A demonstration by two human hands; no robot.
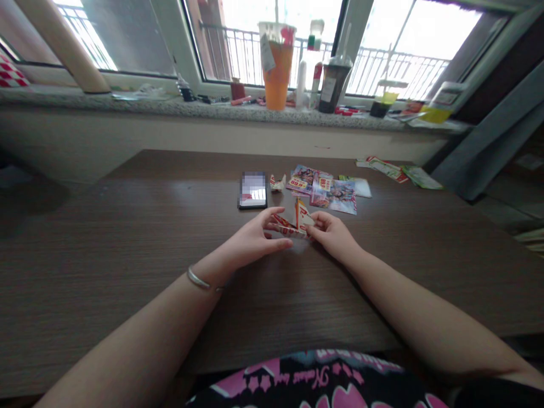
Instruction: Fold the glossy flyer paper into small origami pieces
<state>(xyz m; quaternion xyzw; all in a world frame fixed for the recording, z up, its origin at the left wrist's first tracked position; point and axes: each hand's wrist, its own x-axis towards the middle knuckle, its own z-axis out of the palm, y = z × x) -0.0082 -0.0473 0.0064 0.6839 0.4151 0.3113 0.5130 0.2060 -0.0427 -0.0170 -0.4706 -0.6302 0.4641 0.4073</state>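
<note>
A small folded paper boat (pixel 302 216) in white, red and orange, made of printed leaflet paper, is held just above or on the table; I cannot tell which. My right hand (pixel 331 233) pinches its right end between thumb and fingers. My left hand (pixel 259 238) is at its left end, thumb and fingers apart around the paper, some fingertips by its edge. Just beyond the hands lies a phone or tablet (pixel 253 191) with a blurred screen. Beside that device sits a smaller folded paper piece (pixel 277 183).
Printed leaflets (pixel 334 192) lie behind my right hand, and more colourful papers (pixel 391 169) lie at the back right of the brown table (pixel 127 226). Along the windowsill (pixel 153 107) stand an orange drink cup (pixel 277 68), a dark drink cup (pixel 334 85), bottles and small items.
</note>
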